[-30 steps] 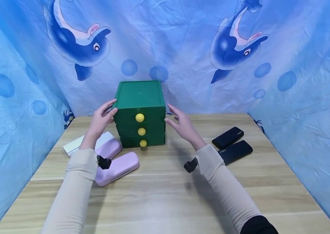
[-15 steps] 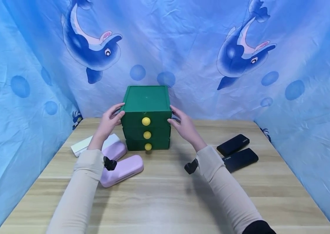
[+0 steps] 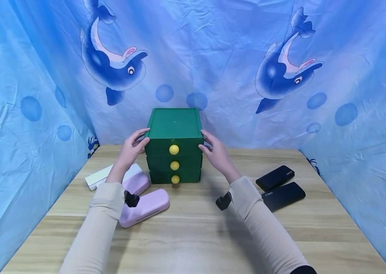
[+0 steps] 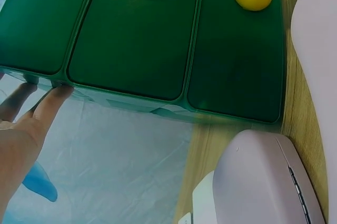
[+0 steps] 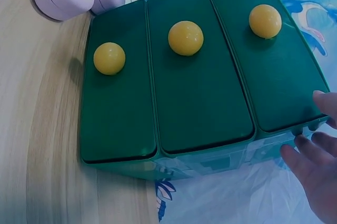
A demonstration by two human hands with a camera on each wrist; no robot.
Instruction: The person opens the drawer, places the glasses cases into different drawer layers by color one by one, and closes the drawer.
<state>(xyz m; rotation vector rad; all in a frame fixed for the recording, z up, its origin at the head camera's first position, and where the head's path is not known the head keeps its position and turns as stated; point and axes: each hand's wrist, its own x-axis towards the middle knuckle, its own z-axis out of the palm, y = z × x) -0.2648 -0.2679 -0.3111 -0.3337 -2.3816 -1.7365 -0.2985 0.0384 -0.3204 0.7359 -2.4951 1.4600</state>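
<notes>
A green three-drawer box with round yellow knobs stands at the back of the table, all drawers pushed in. At its left side, my left hand touches the upper edge with fingers and thumb spread. My right hand is at the opposite side, its thumb near the front corner and its fingers along the upper edge. Up close in the left wrist view, fingertips meet the box's side wall. The right wrist view shows the right hand beside the top drawer.
Two lavender rounded cases and a white oblong case lie left of the box, partly behind my left arm. Two black oblong cases with pale lettering lie at the right. Blue dolphin-print cloth encloses the wooden table.
My right hand has come in from beside the box to touch its right side. The left hand stays at the left side. The head view has shifted, moving the whole scene lower.
</notes>
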